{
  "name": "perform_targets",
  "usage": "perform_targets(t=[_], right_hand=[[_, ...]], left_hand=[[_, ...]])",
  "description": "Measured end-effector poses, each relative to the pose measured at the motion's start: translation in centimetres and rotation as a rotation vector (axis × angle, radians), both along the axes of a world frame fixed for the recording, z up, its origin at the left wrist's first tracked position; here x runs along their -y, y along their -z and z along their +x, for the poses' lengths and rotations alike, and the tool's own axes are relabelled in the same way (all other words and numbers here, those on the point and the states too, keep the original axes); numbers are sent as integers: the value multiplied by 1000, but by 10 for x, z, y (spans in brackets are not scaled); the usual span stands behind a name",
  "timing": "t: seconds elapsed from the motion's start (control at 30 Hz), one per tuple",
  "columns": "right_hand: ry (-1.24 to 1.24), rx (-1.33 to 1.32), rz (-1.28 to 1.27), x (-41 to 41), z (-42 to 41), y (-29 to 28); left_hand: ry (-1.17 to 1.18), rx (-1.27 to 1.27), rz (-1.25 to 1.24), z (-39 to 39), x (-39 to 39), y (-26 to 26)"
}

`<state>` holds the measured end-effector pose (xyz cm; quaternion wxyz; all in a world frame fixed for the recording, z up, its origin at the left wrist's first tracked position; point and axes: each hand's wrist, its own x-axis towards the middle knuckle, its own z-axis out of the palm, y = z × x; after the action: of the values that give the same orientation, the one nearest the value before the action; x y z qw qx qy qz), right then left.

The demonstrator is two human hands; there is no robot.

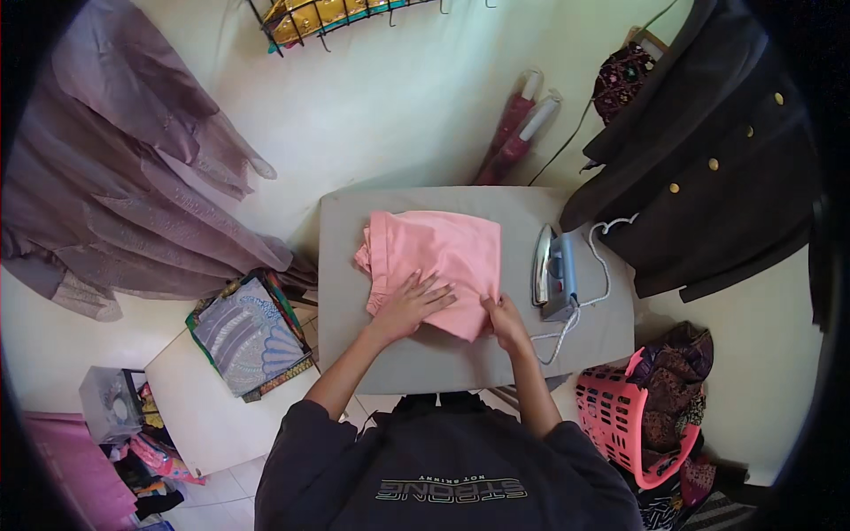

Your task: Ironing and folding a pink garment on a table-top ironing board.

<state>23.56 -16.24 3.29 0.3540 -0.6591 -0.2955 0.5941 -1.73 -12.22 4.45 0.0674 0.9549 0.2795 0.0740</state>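
Note:
A folded pink garment [438,259] with an elastic waistband at its left lies on a grey cloth-covered ironing board [398,372]. My left hand [413,306] rests flat on the fabric, fingers spread. At the lower right edge of the garment, my right hand [503,320] pinches the cloth between thumb and fingers. To the right of that hand an electric iron [559,273] stands on its heel, its metal soleplate facing left. Its white cord [605,265] loops around it over the board.
Mauve clothes [146,172] hang at the left, a dark garment with gold buttons [717,199] at the right. Folded patterned cloths [249,338] lie on a white table [199,411]. A pink laundry basket [611,418] holding dark clothes stands at the lower right.

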Motion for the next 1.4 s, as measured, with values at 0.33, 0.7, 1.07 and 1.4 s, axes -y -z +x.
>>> perform_targets(t=[0.33,0.7,1.07,1.4], right_hand=[[194,-377,420,-80,-39,-74],[110,-103,529,-54,-33,-71],[6,109,128,35,-26,2],[-591,1123,745,-26,-30,5]], left_hand=[[-604,742,-97,79,2,15],[-381,506,298,-24,-74,-39],[-491,159,136,-62,-17,25],[-409,83,139,-58,-25,22]])
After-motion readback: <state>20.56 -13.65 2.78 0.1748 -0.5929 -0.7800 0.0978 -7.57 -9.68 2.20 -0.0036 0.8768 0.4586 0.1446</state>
